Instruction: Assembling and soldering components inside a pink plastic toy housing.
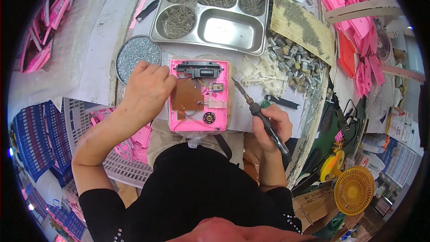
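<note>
At the middle of the counter (309, 139), close to the person's body, lies the shallow rectangular casing of bright pink plastic (188, 127), inner side up, with electronics fitted inside. From what I can see, I would judge it light and fairly stiff, with smooth walls that could slide a little. Its contents look more delicate: the flat brown circuit board (186, 96), the long black plastic module (198, 69) along the far end, the small silvery metal motor (217, 87), the round black disc-shaped part (209, 117) and some thin loose wires (192, 115). I would take hold by the outer pink rim, around the near corners, and never lift by the wires, whose joints could tear.

My left hand (150, 85) is curled at the casing's far left corner, fingertips bunched near the black module; I cannot tell whether they pinch a wire or anything else. My right hand (274, 125) is wrapped around the dark-handled soldering iron (255, 108), its slim tip pointing away and just beside the casing's right edge. That metal end is probably hot, so only the handle is safe to grip.

Farther out I see the round metal dish (117, 60) of shiny bits to the left, the compartmented steel tray (230, 29) beyond the casing, and white plastic pieces (262, 74) beside grey metal blocks (298, 62) to the right.
</note>
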{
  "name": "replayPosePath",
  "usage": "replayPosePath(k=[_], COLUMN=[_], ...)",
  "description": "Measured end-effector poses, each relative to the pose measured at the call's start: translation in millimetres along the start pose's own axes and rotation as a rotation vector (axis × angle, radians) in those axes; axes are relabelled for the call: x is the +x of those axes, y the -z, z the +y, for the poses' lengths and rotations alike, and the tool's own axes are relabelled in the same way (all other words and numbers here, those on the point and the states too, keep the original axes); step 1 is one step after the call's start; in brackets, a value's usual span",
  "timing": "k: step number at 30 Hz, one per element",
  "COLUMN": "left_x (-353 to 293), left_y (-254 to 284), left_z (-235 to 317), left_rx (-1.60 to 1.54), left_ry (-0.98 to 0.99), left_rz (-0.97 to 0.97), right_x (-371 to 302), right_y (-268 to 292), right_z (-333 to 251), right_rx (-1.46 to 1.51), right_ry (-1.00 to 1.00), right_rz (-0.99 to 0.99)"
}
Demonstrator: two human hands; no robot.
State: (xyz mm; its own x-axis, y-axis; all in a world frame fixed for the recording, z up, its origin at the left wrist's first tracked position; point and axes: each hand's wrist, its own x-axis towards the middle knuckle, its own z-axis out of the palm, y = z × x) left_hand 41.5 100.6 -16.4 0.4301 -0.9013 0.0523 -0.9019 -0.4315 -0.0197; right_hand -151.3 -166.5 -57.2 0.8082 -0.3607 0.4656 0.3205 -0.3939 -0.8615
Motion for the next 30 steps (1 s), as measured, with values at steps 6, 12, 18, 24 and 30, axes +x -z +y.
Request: replayPosePath(k=[6,12,18,24,30], left_x=[9,24,31,25,25], left_y=[-1,-2,7,14,15], left_z=[-7,-20,-29,-31,-1], left_rx=[-0.260,-0.150,-0.295,-0.332,-0.899], left_ry=[0.080,0.024,0.091,0.105,0.241], left_rz=[0.188,-0.009,-0.225,-0.142,0.178], right_x=[7,17,12,12,10], right_y=[-6,-14,-9,-7,-24], right_z=[-4,-6,-1,-1,-4], right_rx=[0.000,-0.030,-0.030,-0.020,0.092], right_ry=[-0.011,0.043,-0.001,-0.026,-0.188], right_rz=[-0.004,-0.027,-0.003,0.025,0.105])
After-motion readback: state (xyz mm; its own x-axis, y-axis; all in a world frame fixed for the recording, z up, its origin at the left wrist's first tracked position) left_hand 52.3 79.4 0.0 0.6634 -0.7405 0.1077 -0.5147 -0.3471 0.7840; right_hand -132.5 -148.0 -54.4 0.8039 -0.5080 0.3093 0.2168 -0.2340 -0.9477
